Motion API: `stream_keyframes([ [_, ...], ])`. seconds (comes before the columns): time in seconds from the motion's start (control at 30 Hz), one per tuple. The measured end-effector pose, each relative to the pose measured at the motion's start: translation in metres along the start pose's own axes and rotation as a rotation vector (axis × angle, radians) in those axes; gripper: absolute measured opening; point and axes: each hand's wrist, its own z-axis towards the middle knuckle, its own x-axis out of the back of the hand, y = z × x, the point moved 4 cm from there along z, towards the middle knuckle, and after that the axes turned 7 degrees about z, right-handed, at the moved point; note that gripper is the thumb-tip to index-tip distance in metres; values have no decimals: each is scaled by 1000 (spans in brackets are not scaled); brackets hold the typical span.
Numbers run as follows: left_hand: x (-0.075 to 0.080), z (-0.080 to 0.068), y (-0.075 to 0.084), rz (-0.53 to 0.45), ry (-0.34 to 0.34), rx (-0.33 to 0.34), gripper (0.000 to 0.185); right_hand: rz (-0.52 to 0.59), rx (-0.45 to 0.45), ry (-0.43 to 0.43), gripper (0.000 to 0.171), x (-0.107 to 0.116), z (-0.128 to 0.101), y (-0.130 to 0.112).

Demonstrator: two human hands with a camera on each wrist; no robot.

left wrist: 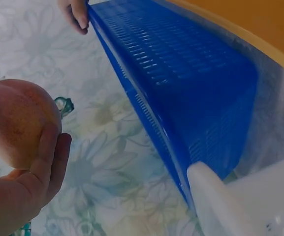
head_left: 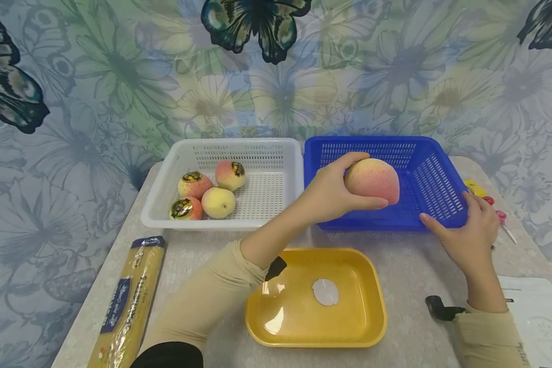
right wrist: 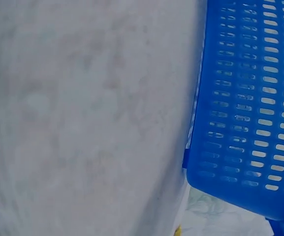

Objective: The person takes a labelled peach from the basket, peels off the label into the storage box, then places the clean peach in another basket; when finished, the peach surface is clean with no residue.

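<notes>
On the pale surface [head_left: 405,266], seen from the head camera, we find a packet of spaghetti [head_left: 129,301] at the left, a yellow tray [head_left: 317,299] near the front edge with a small white disc [head_left: 325,292] in it, a sheet of paper [head_left: 533,306] at the right and some small red and yellow items [head_left: 487,199] behind the right hand, too small for us to name. Further back stand a white basket [head_left: 276,153] and a blue basket [head_left: 423,163], side by side and touching. The white basket holds four peaches [head_left: 207,194], three of them with dark stickers. Our left hand [head_left: 326,194] holds a large peach [head_left: 372,180] above the blue basket, fingers and thumb curled round it; the peach and hand cover much of that basket's floor, so we cannot tell whether anything lies there. Our right hand [head_left: 469,230] rests on the basket's front right corner, its fingers lying fairly straight along the rim.

From the left wrist we see the peach [left wrist: 18,123] gripped by the left hand [left wrist: 18,196], with the blue basket's wall [left wrist: 196,83] running alongside, a corner of the white basket [left wrist: 230,206] below it, and fingertips of the right hand [left wrist: 75,12] at the basket's far end, cut off by the frame.

From the right wrist we see only the blurred surface [right wrist: 82,118] and the slotted wall of the blue basket [right wrist: 250,108]; the hand itself stays out of sight.
</notes>
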Motion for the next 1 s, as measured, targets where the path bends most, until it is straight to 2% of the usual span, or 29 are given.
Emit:
stream_keyframes([
  [0.17, -13, 24, -4, -27, -1, 23, 89, 36, -135, -38, 105, -3, -1, 6],
  [0.37, -28, 51, -10, -41, 17, 49, 89, 47, -187, -66, 110, -5, -1, 11],
  [0.53, -44, 71, -15, -59, 60, 74, 87, 54, -194, -65, 111, -4, -1, 12],
  [0.7, -65, 88, -20, -38, 109, 124, 83, 53, -198, -63, 111, -5, -1, 14],
  [1.0, -107, 110, -19, 81, 91, 180, 85, 79, -175, -19, 107, -6, -1, 17],
])
